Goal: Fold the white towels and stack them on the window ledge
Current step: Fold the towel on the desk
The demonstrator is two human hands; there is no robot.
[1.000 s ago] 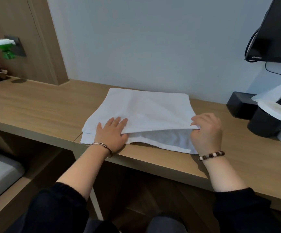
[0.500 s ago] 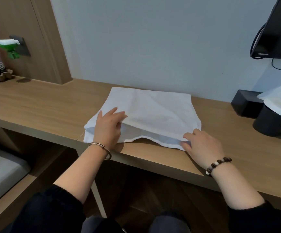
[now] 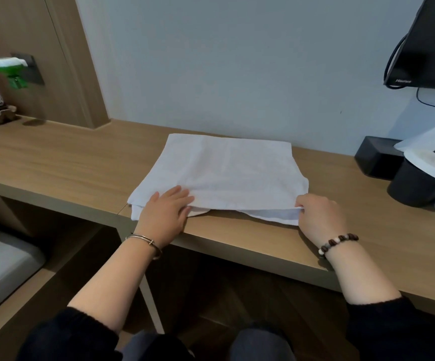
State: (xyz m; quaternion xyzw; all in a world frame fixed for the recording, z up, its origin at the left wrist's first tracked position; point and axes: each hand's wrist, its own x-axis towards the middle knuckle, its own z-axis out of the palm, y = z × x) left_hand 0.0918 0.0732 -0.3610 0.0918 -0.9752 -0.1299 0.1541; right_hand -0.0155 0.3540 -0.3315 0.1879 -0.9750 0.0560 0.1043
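Wood makes up the biggest thing here: one long counter (image 3: 55, 162) that runs the full width of the view, set against a pale grey wall (image 3: 224, 61). One white towel (image 3: 226, 173) lies on the counter near its front edge, about midway along. It is folded over itself, so two layers show at the near side, and the lower layer sticks out a little past the upper one.

One dark screen (image 3: 429, 43) hangs at the top right. Below it, at the right end of the counter and well apart from the towel, stand one black tub (image 3: 416, 186) with a white roll in its top and one black box (image 3: 375, 157) behind it. A second, paler tub is cut off by the edge of the view.

Two hands are on the towel. The left hand (image 3: 164, 212) lies flat with straight fingers on the near left corner. The right hand (image 3: 320, 217) has its fingers curled and pinches the near right edge of the upper layer.

There is one metal bangle (image 3: 143, 239) on the left wrist and one string of beads (image 3: 338, 242) on the right.
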